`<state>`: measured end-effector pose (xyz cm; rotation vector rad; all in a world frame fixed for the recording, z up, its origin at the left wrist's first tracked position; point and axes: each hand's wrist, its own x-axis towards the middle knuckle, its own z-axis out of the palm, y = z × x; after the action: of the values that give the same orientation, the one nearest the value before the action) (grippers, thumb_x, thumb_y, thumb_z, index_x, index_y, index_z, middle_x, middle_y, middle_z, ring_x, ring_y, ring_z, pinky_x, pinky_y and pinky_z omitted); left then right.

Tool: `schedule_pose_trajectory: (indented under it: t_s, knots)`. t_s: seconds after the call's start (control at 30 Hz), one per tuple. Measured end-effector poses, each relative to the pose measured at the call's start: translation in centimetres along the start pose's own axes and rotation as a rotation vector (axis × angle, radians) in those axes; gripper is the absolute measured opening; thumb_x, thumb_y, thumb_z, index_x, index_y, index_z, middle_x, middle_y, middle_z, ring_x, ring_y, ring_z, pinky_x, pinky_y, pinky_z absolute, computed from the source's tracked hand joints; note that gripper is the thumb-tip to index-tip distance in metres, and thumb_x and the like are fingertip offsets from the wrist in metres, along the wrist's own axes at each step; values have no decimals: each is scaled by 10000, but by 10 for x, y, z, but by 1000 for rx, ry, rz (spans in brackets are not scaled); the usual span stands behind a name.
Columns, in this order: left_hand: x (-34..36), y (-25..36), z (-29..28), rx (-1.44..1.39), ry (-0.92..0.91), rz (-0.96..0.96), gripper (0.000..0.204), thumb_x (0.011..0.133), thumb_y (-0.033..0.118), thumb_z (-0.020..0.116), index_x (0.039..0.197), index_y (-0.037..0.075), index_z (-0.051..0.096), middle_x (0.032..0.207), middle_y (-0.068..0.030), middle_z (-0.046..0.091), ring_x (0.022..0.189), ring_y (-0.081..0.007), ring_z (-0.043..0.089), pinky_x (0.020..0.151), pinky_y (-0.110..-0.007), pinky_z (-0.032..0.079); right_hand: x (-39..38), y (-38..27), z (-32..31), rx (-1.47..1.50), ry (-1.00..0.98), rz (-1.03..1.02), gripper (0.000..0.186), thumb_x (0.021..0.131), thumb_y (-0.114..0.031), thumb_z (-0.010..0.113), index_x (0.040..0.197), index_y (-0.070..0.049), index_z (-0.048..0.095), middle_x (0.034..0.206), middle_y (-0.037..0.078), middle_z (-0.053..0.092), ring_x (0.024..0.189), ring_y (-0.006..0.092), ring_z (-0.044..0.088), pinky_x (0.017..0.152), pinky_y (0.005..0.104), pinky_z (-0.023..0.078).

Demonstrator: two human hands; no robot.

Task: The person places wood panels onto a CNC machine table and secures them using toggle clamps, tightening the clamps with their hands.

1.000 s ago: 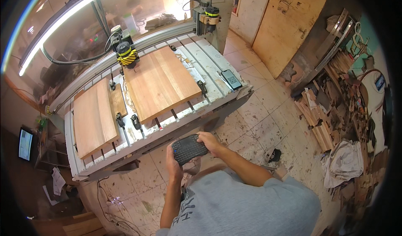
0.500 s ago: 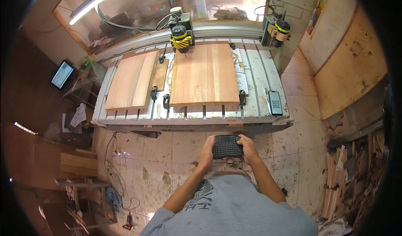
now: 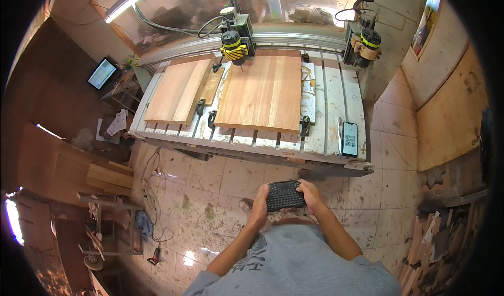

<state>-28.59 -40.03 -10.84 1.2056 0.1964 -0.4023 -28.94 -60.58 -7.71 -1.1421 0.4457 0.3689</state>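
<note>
A small black handheld keyboard [image 3: 285,196] is held level in front of my body. My left hand [image 3: 259,202] is wrapped round its left end. Its right end sits in my right hand [image 3: 311,195], with the thumb over the upper corner. Beyond the keyboard stands a CNC router table [image 3: 326,138] with a slotted white bed. A wide wooden panel [image 3: 262,94] lies on it, held by black clamps, and a narrower wooden panel [image 3: 176,94] lies to its left. The router spindle [image 3: 233,45] hangs over the wide panel's far left part, its bit close above the wood.
A second spindle [image 3: 366,46] hangs at the gantry's right end. Near the table's front right corner lies a phone [image 3: 349,139] with a lit screen. A monitor [image 3: 102,73] glows at far left. Cables [image 3: 149,191] trail over the tiled floor, and wood offcuts [image 3: 422,241] are stacked at right.
The view has tilted and shifted, so the table appears slanted. The keyboard sits slightly lower in the picture, still in both hands. The spindle stays over the wide panel's far left part.
</note>
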Motion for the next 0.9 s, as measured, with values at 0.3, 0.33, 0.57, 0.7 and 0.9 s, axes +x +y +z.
schedule_pose_trajectory:
  t_s: [0.3, 0.33, 0.57, 0.7, 0.9]
  knots:
    - [-7, -16, -3, -59, 119, -64, 405, 1080, 373, 396, 1257, 38, 537, 1025, -97, 650, 794, -183, 701, 563, -343, 625, 19, 27, -18, -88, -39, -64, 152, 865, -90, 507, 925, -28, 632, 805, 2, 571, 726, 94, 513, 669, 261, 446]
    - [-10, -15, -1, -78, 120, -73, 408, 1078, 378, 400, 1254, 37, 539, 1019, -99, 652, 788, -187, 702, 562, -345, 625, 22, 33, -21, -97, -38, -74, 160, 859, -87, 507, 933, -26, 635, 808, 3, 574, 728, 94, 515, 669, 262, 448]
    - [-30, 11, 11, -152, 117, -138, 412, 1072, 384, 404, 1231, 32, 548, 1026, -110, 658, 796, -212, 707, 580, -364, 620, 15, 35, -10, -90, -56, -47, 167, 852, -82, 509, 935, -22, 641, 805, -1, 570, 735, 95, 525, 671, 265, 453]
    - [-33, 13, 7, -147, 138, -131, 403, 1069, 381, 405, 1222, 36, 548, 1023, -112, 662, 795, -215, 706, 585, -364, 615, 14, 34, -4, -97, -80, -33, 147, 853, -72, 517, 928, -22, 634, 811, -5, 565, 735, 97, 517, 667, 265, 445]
    - [-39, 9, 0, -170, 197, -92, 412, 1067, 393, 406, 1214, 37, 553, 1022, -118, 674, 799, -207, 707, 569, -337, 609, 22, 37, 3, -140, -115, -19, 110, 860, -59, 524, 914, -23, 613, 817, -11, 547, 745, 99, 495, 675, 272, 426]
